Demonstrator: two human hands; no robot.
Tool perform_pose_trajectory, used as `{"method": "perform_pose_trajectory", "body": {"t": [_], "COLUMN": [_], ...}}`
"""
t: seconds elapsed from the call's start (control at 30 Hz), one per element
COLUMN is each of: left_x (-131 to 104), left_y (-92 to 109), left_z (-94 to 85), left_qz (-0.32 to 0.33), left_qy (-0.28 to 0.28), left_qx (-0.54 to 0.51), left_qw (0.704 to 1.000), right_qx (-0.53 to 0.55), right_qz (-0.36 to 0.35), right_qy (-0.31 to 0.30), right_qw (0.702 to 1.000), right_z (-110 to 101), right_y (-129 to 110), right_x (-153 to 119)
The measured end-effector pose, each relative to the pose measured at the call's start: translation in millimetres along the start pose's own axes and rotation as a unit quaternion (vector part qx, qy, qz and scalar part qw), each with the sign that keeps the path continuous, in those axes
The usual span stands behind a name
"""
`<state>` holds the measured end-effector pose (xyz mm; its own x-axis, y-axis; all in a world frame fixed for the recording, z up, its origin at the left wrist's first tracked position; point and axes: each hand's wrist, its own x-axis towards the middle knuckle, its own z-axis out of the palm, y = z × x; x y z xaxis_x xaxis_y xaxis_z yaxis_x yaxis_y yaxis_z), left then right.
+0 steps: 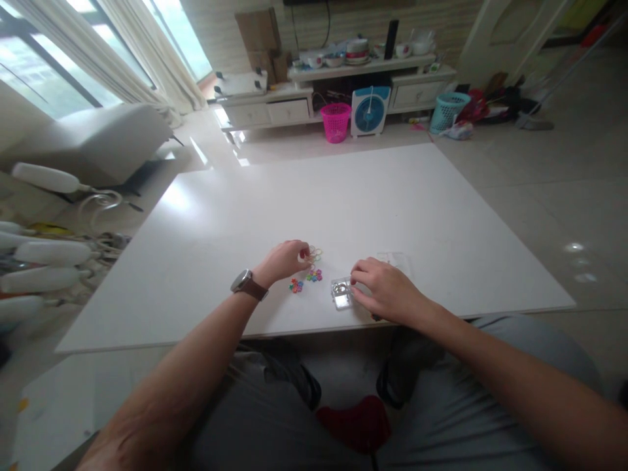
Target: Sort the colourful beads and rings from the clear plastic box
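Note:
My left hand (289,258), with a watch on its wrist, has its fingers bent together at several thin rings (315,252) on the white table; what it pinches is too small to make out. Just below lie a purple and green bead cluster (314,275) and a red and blue bead cluster (296,285). My right hand (380,284) touches the right side of a small clear box (342,299) with silvery pieces inside. Its fingers are curled, and their tips are partly hidden. Behind this hand lies a clear plastic case (400,261).
The white table (343,196) has its near edge just in front of my legs. A small dark item (376,317) lies under my right wrist. Beyond the table stand a pink basket (336,122), a fan (369,111) and a low cabinet (289,112).

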<state>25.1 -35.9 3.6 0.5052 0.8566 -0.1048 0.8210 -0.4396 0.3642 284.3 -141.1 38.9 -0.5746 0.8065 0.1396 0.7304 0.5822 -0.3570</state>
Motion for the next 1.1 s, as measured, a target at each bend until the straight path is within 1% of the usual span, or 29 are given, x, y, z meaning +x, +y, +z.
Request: {"method": "perform_pose_trajectory", "body": {"t": [0.2,0.33,0.47,0.7,0.87,1.0,1.1], "left_x": [0.3,2.2,3.1,2.6,0.8,-0.4,-1.8], "left_y": [3.4,1.6,-0.1,-3.3,-4.4,-0.8,4.2], "left_z": [9.2,10.3,10.0,1.4,-5.9,-11.2,-14.4], "left_qz": [0.019,0.012,0.021,0.01,0.004,0.001,0.0], "left_qy": [-0.008,-0.014,-0.014,-0.029,-0.011,0.004,-0.003], "left_qx": [0.017,0.037,0.044,0.012,-0.007,-0.041,-0.081], "left_qw": [1.0,0.999,0.999,0.999,1.0,0.999,0.997], "right_qx": [-0.002,-0.001,-0.005,-0.014,-0.016,-0.015,-0.017], "right_qz": [-0.003,-0.003,-0.002,0.006,0.007,0.005,0.005], "right_qy": [-0.006,-0.009,-0.01,-0.03,-0.035,-0.033,-0.032], "right_qw": [1.0,1.0,1.0,0.999,0.999,0.999,0.999], "right_z": [0.4,-0.1,0.0,-1.0,-2.0,-1.4,-1.0], "right_y": [-0.9,-1.1,-1.1,-1.8,-2.4,-2.1,-1.5], "right_x": [-0.1,-0.3,-0.3,-0.3,-0.9,-0.8,-0.8]}}
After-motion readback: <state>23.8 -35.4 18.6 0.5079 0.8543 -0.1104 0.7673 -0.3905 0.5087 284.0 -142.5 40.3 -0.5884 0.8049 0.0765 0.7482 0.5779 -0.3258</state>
